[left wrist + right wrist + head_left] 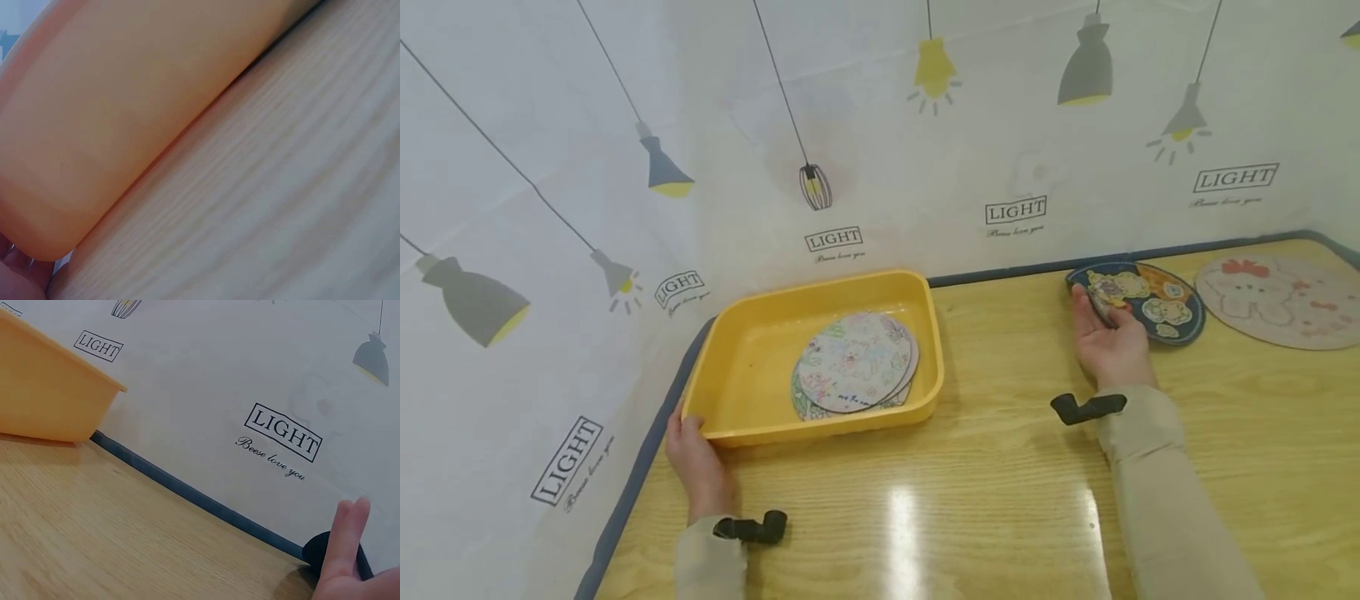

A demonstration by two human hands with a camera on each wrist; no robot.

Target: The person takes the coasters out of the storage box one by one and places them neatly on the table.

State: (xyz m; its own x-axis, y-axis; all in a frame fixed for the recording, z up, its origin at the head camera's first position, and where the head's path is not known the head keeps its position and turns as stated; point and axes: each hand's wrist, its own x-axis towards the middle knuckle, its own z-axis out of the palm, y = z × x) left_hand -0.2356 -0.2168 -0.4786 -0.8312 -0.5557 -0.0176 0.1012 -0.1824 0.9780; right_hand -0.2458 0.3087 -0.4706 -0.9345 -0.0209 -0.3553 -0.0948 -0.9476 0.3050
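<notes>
At the left, my left hand [698, 462] grips the near left corner of a yellow plastic tray [737, 367], its fingers and thumb around the rim. The left wrist view shows the tray's side wall [112, 119] close up, with a few fingers at its corner. Inside the tray, several round printed mats [853, 362] lie in an overlapping stack. Over at the right, my right hand [1112, 346] pinches the left edge of a dark blue round mat [1172, 312] printed with cartoon figures. That edge is raised; some fingers are hidden by the mat.
A pale pink round mat [1277, 300] with a rabbit print lies to the right of the blue one. Behind the wooden table [985, 475] stands a white curtain [895, 142] printed with lamps. Dark blue edging [1000, 271] runs along the table's back and left sides.
</notes>
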